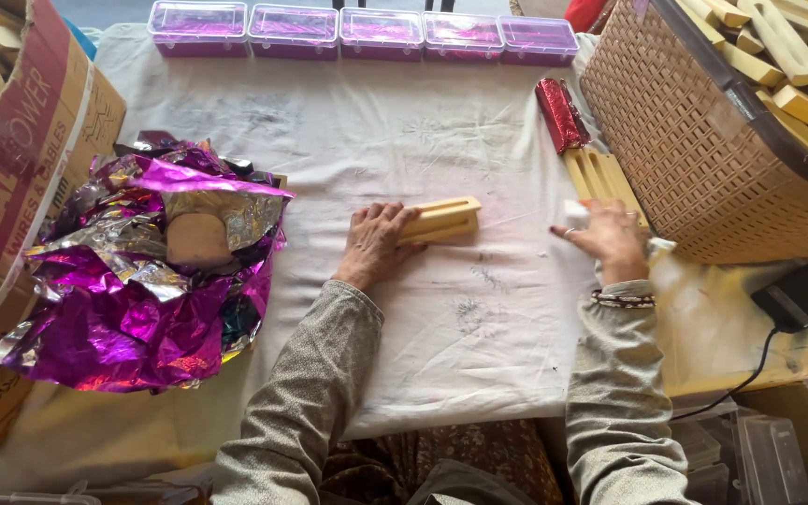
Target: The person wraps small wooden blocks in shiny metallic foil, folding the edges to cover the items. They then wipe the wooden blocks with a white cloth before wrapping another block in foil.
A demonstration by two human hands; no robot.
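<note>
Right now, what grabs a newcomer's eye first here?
The crumpled heap of shiny purple foil at the left of the white cloth stands out most. In the middle, the left hand rests on a pale wooden block, while the right hand holds a small white thing beside the woven basket full of like wooden pieces, at the right.

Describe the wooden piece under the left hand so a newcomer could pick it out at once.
Start at the white cloth covering the table. At its centre the left hand rests on a pale slotted wooden block. It lies alone, unlike the similar blocks beside the woven basket.
</note>
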